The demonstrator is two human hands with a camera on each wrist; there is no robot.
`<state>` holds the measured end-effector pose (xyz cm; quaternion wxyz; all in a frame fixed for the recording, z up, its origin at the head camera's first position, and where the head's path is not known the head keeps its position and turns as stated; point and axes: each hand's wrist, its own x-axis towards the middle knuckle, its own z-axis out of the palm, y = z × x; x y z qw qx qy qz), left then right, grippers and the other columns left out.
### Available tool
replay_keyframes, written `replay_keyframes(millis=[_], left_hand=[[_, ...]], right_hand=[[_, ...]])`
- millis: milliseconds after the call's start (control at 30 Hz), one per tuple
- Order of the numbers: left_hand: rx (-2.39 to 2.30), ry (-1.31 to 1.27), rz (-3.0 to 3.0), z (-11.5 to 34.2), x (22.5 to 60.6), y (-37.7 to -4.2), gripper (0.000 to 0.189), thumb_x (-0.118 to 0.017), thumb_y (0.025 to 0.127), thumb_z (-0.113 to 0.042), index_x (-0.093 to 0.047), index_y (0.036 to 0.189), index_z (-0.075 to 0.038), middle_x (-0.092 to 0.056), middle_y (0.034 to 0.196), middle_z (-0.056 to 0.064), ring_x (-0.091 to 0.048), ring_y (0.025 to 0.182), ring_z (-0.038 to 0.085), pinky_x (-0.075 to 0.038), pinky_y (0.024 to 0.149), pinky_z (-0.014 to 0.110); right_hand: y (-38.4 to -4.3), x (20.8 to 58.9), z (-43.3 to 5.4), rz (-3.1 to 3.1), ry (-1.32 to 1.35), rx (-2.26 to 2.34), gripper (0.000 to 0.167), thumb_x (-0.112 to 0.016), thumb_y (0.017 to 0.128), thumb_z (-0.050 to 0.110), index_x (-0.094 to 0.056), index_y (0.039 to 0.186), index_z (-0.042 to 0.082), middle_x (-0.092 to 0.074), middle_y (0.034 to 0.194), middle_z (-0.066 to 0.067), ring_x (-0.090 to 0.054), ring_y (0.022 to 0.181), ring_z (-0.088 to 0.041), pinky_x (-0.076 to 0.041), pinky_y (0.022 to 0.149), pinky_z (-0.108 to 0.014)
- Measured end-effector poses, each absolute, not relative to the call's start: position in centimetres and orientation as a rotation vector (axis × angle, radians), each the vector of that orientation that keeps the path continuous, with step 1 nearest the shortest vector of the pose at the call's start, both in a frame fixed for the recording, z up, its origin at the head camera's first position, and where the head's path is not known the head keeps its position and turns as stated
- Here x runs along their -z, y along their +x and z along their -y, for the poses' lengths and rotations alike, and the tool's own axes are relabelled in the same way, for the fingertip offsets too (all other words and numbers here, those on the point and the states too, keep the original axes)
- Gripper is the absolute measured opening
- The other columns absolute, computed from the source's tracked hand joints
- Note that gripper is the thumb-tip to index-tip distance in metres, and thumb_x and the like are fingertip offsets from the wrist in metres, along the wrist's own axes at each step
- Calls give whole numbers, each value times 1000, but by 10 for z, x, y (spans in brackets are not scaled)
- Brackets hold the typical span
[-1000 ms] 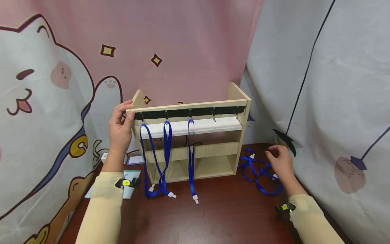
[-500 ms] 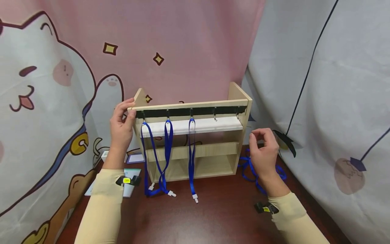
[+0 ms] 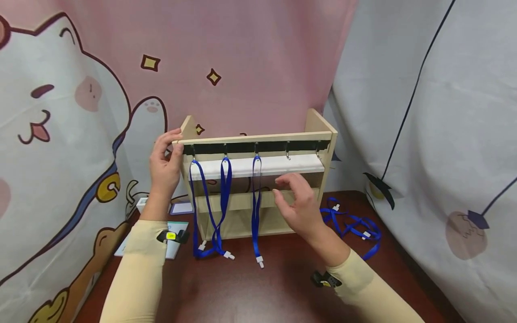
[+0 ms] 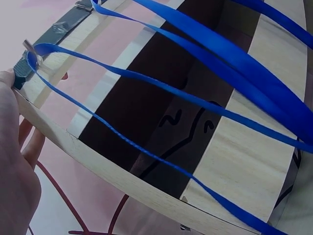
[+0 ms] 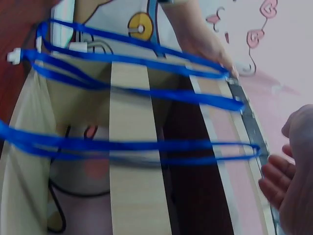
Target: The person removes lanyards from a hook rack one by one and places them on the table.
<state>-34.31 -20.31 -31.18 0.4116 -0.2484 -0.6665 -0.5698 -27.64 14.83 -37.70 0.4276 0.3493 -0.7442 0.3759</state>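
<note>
A small wooden shelf (image 3: pixel 296 136) stands on the table with a dark strip of metal hooks (image 3: pixel 288 155) along its top front. My left hand (image 3: pixel 164 163) holds its upper left corner, thumb in front and fingers behind. From the three left hooks hang blue lanyards (image 3: pixel 256 220) with white clips; the two right hooks are bare. My right hand (image 3: pixel 300 206) is in front of the shelf, right of the third lanyard, fingers loosely bent and holding nothing. In the right wrist view, the right hand (image 5: pixel 288 181) appears near the hook strip.
More blue lanyards (image 3: pixel 378 235) lie in a tangle on the dark red table (image 3: pixel 258 296), right of the shelf. At the left are a pale flat booklet (image 3: pixel 174 246) and a blue-edged card (image 3: pixel 181 208). Printed cloth (image 3: pixel 258 67) hangs behind and at both sides.
My right hand has moved left from above the tangled lanyards to the front of the shelf, uncovering the tangle. The left hand stays on the shelf corner.
</note>
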Motion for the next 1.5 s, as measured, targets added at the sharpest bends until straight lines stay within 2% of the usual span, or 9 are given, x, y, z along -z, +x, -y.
replay_keyframes(millis=[133, 267, 367, 500, 633, 900, 1067, 1233, 1500], left_hand=[[1434, -620, 1665, 201, 311, -341, 23, -63, 109, -1, -68, 127, 12, -62, 148, 24, -57, 135, 23, -54, 100, 26], [1413, -616, 1673, 200, 310, -339, 23, -63, 109, 0, -67, 127, 13, -62, 147, 26, -58, 134, 21, -54, 101, 27], [1404, -614, 1675, 199, 310, -339, 22, -63, 108, 1, -67, 126, 13, -62, 147, 27, -59, 134, 20, -54, 102, 27], [1396, -606, 1667, 198, 309, -339, 22, -62, 108, 2, -67, 126, 14, -62, 147, 28, -59, 133, 20, -54, 101, 26], [1397, -590, 1669, 198, 307, -338, 22, -63, 108, 1, -67, 126, 12, -63, 147, 25, -59, 133, 19, -54, 101, 26], [1397, -564, 1684, 209, 322, -360, 22, -64, 109, -4, -70, 128, 6, -64, 149, 15, -58, 136, 21, -54, 102, 29], [1405, -573, 1693, 199, 310, -339, 22, -63, 109, -3, -68, 128, 9, -63, 149, 22, -58, 135, 21, -54, 101, 27], [1408, -563, 1692, 198, 308, -338, 23, -63, 110, -5, -68, 128, 9, -63, 149, 21, -58, 134, 21, -54, 100, 27], [1406, -561, 1709, 199, 310, -339, 23, -62, 110, -4, -68, 129, 8, -62, 150, 20, -57, 136, 22, -53, 103, 30]], right_hand=[[-278, 373, -129, 1947, 858, -939, 27, -78, 99, 4, -68, 124, -2, -68, 118, -15, -66, 108, -30, -58, 91, -47], [-283, 369, -114, 2033, 756, -919, 41, -79, 100, 11, -62, 134, -4, -63, 126, -19, -62, 108, -34, -57, 90, -48], [-287, 365, -106, 2059, 663, -898, 49, -79, 100, 15, -58, 141, -4, -59, 132, -20, -62, 113, -36, -57, 94, -49], [-295, 360, -95, 2059, 581, -922, 51, -79, 101, 17, -56, 143, -1, -58, 133, -19, -61, 120, -35, -56, 99, -50], [-302, 358, -86, 2050, 520, -975, 49, -78, 102, 18, -57, 143, 2, -60, 131, -17, -63, 117, -33, -57, 93, -48], [-318, 362, -75, 1965, 456, -1054, 33, -77, 101, 8, -62, 130, 2, -67, 109, -12, -70, 96, -27, -57, 75, -41], [-320, 363, -75, 1873, 438, -1103, 15, -76, 99, -1, -68, 112, -1, -73, 95, -12, -71, 81, -24, -57, 69, -36], [-321, 360, -75, 1824, 452, -1174, 7, -72, 98, -4, -71, 104, -1, -73, 91, -12, -69, 75, -21, -55, 67, -31], [-318, 354, -78, 1754, 465, -1246, 6, -69, 97, -6, -71, 99, 0, -72, 87, -9, -65, 71, -18, -52, 63, -24]])
